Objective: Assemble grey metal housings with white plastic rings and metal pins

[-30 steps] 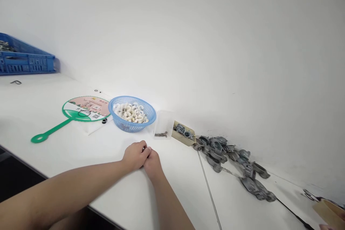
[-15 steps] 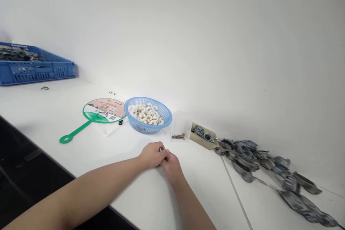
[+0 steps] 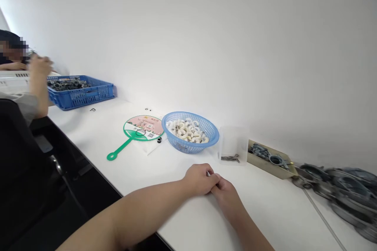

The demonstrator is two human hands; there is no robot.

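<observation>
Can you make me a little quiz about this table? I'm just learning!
1. True or false: the left hand is holding the green fan.
2. Pick one: what is in the blue basket?
A. Green fans
B. White curved pieces
C. Water
3. Fill in the blank: the crate on the far left is coloured ____.

Key: 1. False. 2. B. 3. Blue.
</observation>
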